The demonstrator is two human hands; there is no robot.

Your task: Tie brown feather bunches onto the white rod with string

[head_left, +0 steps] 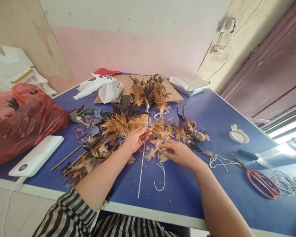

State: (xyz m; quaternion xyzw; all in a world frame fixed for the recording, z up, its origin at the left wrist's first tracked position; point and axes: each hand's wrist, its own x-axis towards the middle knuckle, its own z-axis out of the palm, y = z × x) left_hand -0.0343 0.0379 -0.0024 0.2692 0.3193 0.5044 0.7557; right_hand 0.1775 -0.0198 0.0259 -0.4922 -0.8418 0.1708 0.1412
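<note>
My left hand (137, 139) is closed, thumb and fingertips pinched at the base of a tan feather (145, 121); the grip itself is partly hidden. Beneath that hand a thin white stick (141, 174) runs down the blue table. My right hand (179, 153) reaches into loose brown feathers (161, 130), its fingers slightly bent and apart and the fingertips touching them. Just below lies a curved piece of white string (164, 177). Bound feather bunches, one tan (162, 95) and one dark (148, 92), lie beyond my hands, white string at their bases.
Feather piles (88, 156) and a wooden stick (66, 158) lie left, near a white power bank (37, 154) and red plastic bag (32, 121). Cardboard (175, 93), a white bag (111, 89) and a phone (125, 100) lie behind. Red-handled scissors (261, 184) and a knife (248, 154) lie right.
</note>
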